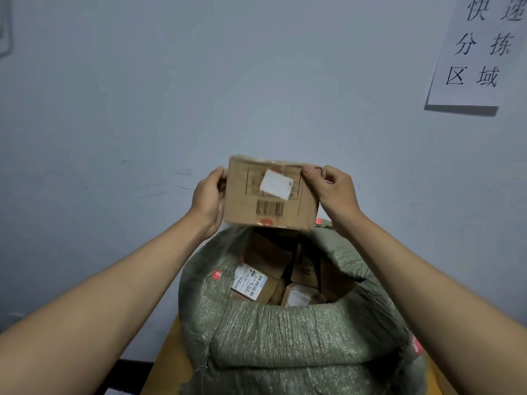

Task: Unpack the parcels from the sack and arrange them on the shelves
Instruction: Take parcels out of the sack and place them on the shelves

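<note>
sack [285, 337] below, parcel [271, 192] level, seemingly crosswise

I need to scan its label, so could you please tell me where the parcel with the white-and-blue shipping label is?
In the head view, that parcel lies inside the open green sack, on its left side, below the cardboard box held above the sack's mouth.

A plain pale blue-grey wall [199, 81] was seen across the whole background, marked by faint dark scuffs [159, 181] at mid-height. A white paper sign [482, 49] with black handwritten characters was fixed at the upper right. A dark baseboard [131, 369] and a yellowish wooden surface [168, 357] were visible below.
</note>
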